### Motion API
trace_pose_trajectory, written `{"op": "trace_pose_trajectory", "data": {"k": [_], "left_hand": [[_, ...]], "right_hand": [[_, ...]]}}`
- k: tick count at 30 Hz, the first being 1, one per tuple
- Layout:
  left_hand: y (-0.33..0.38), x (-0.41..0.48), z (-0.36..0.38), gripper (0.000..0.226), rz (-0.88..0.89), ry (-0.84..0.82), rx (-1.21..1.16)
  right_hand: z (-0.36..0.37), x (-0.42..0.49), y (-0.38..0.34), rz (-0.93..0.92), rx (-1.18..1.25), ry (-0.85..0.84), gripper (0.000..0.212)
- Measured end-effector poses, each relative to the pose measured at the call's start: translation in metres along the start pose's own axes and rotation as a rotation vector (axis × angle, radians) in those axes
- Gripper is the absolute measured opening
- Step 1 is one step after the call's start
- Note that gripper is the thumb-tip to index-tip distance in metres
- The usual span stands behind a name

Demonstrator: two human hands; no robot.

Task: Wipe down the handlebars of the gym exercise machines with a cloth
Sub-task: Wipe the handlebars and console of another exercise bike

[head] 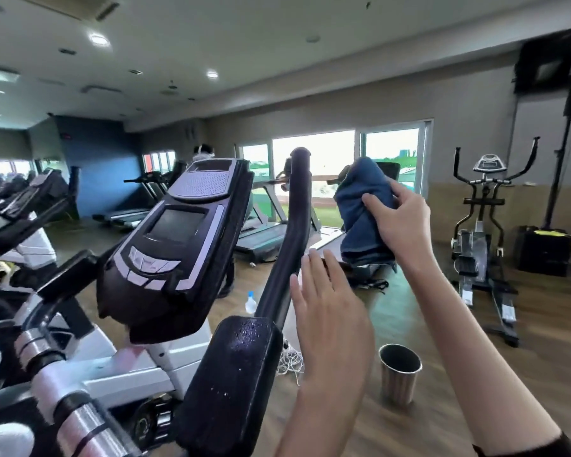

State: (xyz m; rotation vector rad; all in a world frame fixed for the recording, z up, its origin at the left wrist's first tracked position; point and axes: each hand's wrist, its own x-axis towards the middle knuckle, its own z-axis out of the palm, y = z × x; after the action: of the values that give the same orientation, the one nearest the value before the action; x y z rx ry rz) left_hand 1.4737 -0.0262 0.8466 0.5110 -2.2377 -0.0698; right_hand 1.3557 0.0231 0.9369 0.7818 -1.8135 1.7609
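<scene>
A dark upright handlebar (296,212) of an exercise machine rises in the middle of the view, beside a tilted black console (175,245). A wet black pad (241,367) sits at the handlebar's base. My right hand (399,219) holds a bunched blue cloth (363,209) in the air to the right of the handlebar, apart from it. My left hand (330,318) is open with fingers spread, just right of the handlebar's lower part and not gripping it.
A steel cup (399,374) stands on the wooden floor below my arms. A small water bottle (250,301) and loose cord (290,361) lie by the machine. An elliptical trainer (485,232) stands at right, treadmills (264,232) along the windows, more machines at left.
</scene>
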Motion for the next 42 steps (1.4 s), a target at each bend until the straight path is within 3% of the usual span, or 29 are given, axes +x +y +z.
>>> {"op": "trace_pose_trajectory", "data": {"k": [3, 7, 10, 13, 16, 24, 28, 34, 42], "left_hand": [[0.001, 0.015, 0.007, 0.058, -0.059, -0.012, 0.069], [-0.002, 0.032, 0.014, 0.053, -0.149, -0.031, 0.113], [-0.005, 0.036, 0.013, 0.058, -0.193, -0.038, 0.091], [-0.008, 0.040, 0.013, 0.058, -0.195, -0.003, 0.105], [-0.010, 0.043, 0.014, 0.057, -0.206, 0.053, 0.151], [-0.020, 0.052, 0.013, 0.044, -0.203, 0.102, 0.225], [-0.023, 0.054, 0.017, 0.064, -0.224, 0.078, 0.262], [-0.030, 0.052, 0.020, 0.074, -0.220, 0.094, 0.318], [-0.036, 0.046, 0.023, 0.051, -0.223, 0.226, 0.379]], "right_hand": [[0.018, 0.029, -0.002, -0.123, -0.013, 0.016, 0.020], [0.049, 0.050, -0.008, -0.329, -0.180, 0.004, 0.050], [0.072, 0.045, -0.004, -0.556, -0.385, -0.079, 0.058], [0.086, 0.043, 0.017, -0.809, -0.476, -0.217, 0.057], [0.090, 0.051, 0.042, -0.947, -0.545, -0.369, 0.058], [0.096, 0.082, 0.047, -1.370, -0.421, -0.488, 0.035], [0.098, 0.103, 0.038, -1.545, -0.385, -0.580, 0.030], [0.101, 0.131, 0.016, -1.508, -0.448, -0.559, 0.029], [0.103, 0.082, 0.034, -1.332, -0.225, -0.488, 0.020]]}}
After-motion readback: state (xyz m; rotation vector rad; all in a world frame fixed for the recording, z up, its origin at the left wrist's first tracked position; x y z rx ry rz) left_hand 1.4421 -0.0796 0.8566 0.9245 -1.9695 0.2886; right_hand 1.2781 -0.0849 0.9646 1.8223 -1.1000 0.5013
